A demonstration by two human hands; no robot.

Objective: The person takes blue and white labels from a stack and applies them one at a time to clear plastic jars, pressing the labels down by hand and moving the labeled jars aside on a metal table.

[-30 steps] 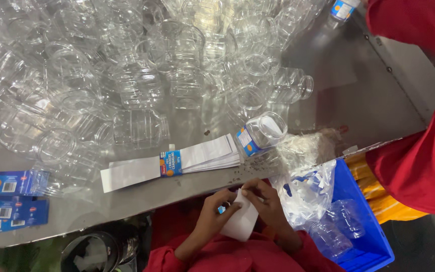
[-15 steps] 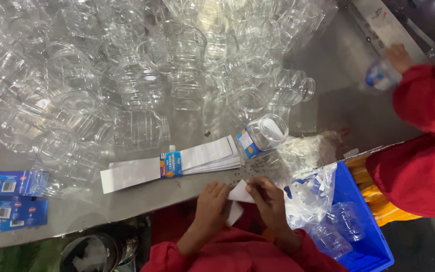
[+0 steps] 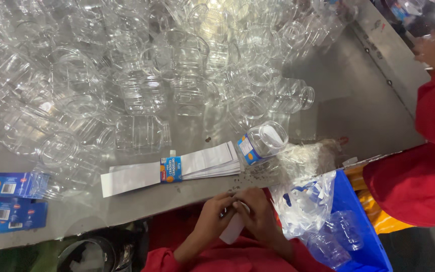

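Note:
My left hand and my right hand meet just below the near edge of the steel table. Both pinch a white paper strip that hangs down between them. On the table in front lies a fanned stack of white label strips with a blue printed label among them. Right of the stack, a clear plastic jar with a blue label lies on its side, mouth toward me.
A big heap of empty clear plastic jars covers the far and left table. Blue cartons sit at the left edge. A blue crate with a plastic bag and jars stands at right. Another person in a red sleeve works at right.
My hands have shifted slightly down and closer together on the paper strip. The other person's arm at the right has risen toward the far corner.

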